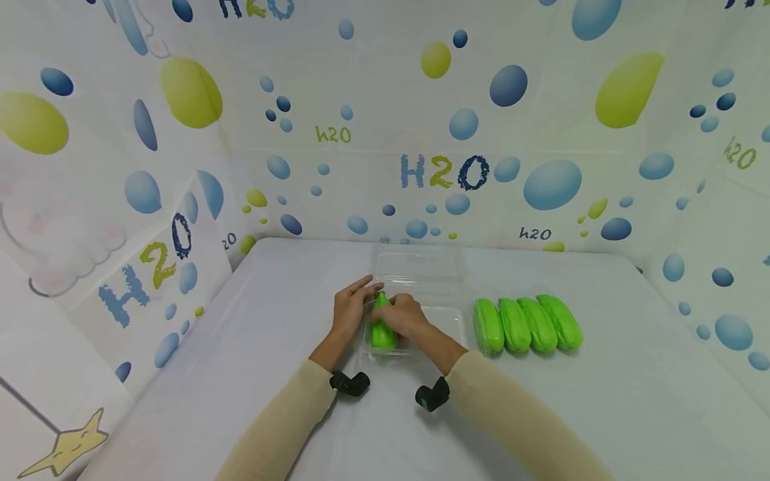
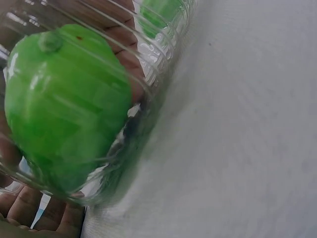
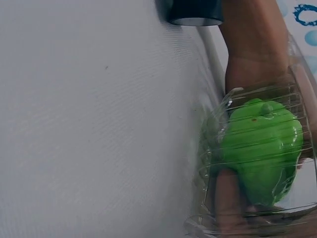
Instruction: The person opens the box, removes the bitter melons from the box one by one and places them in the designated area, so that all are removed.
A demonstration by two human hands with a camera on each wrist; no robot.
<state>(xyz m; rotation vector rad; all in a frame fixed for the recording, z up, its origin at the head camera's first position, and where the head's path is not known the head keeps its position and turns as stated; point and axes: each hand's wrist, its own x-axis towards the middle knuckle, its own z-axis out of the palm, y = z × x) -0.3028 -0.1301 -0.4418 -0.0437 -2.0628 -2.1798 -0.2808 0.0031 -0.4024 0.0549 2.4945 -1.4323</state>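
A clear plastic clamshell box [image 1: 445, 327] lies open on the table, its lid folded back on the far side. One bright green, lobed, elongated vegetable [image 1: 383, 335] is at the left of its base, and its blunt stem end shows through the ribbed wall in both wrist views. My right hand [image 1: 409, 315] reaches into the box and grips this vegetable from above and the right. My left hand [image 1: 351, 310] rests along the left wall of the box with fairly straight fingers, pointing toward the far rim. Part of the vegetable is hidden under the right fingers.
Several similar green vegetables [image 1: 516, 325] lie side by side to the right of the box, shiny as if wrapped. The box's transparent lid [image 1: 419, 264] lies toward the table's far edge. A white cloth covers the table [image 1: 240, 374], with a patterned curtain [image 1: 373, 100] behind it.
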